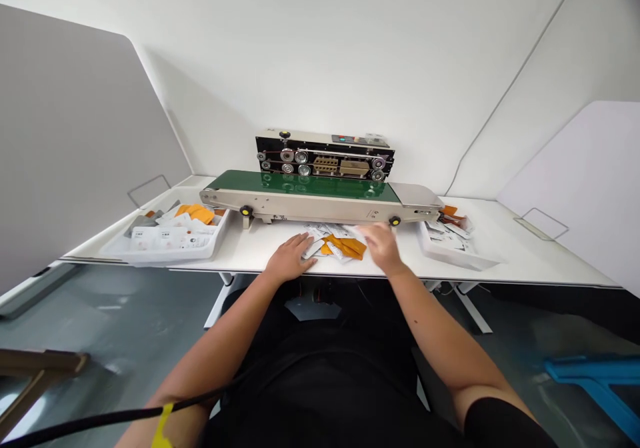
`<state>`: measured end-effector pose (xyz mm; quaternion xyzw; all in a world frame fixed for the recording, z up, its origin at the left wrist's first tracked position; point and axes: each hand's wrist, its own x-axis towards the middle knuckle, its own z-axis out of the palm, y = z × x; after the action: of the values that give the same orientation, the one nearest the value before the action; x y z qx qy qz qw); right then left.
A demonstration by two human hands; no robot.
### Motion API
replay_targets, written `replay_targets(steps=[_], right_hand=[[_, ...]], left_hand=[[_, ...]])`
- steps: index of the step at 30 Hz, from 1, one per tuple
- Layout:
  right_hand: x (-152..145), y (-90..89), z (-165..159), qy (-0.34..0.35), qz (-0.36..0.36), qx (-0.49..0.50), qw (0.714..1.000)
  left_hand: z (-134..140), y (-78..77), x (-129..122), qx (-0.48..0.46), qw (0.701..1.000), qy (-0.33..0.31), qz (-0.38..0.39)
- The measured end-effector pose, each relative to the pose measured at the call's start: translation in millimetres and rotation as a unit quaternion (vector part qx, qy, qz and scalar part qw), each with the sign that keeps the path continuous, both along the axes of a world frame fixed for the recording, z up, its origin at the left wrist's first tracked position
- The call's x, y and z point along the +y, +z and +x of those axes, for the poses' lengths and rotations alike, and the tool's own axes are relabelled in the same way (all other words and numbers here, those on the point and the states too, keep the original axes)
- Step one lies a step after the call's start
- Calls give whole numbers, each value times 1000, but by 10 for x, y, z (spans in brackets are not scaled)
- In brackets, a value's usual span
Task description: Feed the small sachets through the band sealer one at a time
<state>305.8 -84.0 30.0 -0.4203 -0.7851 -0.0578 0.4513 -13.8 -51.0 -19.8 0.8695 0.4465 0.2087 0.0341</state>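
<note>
Small white printed packets [314, 248] and orange packets [350, 248] lie in a loose pile on the white table, just in front of a sealing machine's conveyor. My left hand [289, 259] rests flat at the pile's left side, fingers stretched out and fingertips touching the packets. At the pile's right side is my right hand [384, 247], slightly blurred, with its fingers curled together. A whitish edge shows by its fingertips, but what it holds, if anything, is not clear.
The band sealer [325, 158] with its green conveyor belt [300, 185] stands behind the pile. A white bin [173, 256] of packets is at left, another bin [460, 256] at right. Grey partitions [75, 121] flank the table [540, 261]. A black cable [115, 418] crosses my left arm.
</note>
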Motion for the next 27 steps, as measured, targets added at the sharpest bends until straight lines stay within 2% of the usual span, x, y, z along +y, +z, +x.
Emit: replay_targets(steps=[2, 3, 6, 9, 12, 14, 17, 23, 27], right_hand=[[-8, -214, -395, 105, -48, 6, 993], [14, -310, -561, 130, -74, 27, 988], [147, -508, -903, 130, -168, 146, 966], [278, -573, -1042, 165, -269, 229, 921], [313, -576, -1061, 223, -318, 244, 889], [293, -572, -1054, 224, -331, 242, 884], [240, -567, -1052, 209, -333, 217, 894], [210, -561, -1039, 196, -336, 187, 902], [238, -567, -996, 179, -351, 192, 899]], left_hand=[[-11, 28, -1, -39, 999, -13, 4], [-24, 51, -4, -64, 998, -22, 6], [-88, 133, -32, -155, 987, -49, -8], [-154, 194, -85, -218, 968, -86, -90], [-172, 212, -131, -220, 955, -116, -163], [-158, 205, -132, -206, 952, -121, -193], [-135, 175, -87, -222, 943, -121, -215], [-182, 100, 2, -340, 890, -115, -281], [-209, 115, -30, -352, 877, -136, -298]])
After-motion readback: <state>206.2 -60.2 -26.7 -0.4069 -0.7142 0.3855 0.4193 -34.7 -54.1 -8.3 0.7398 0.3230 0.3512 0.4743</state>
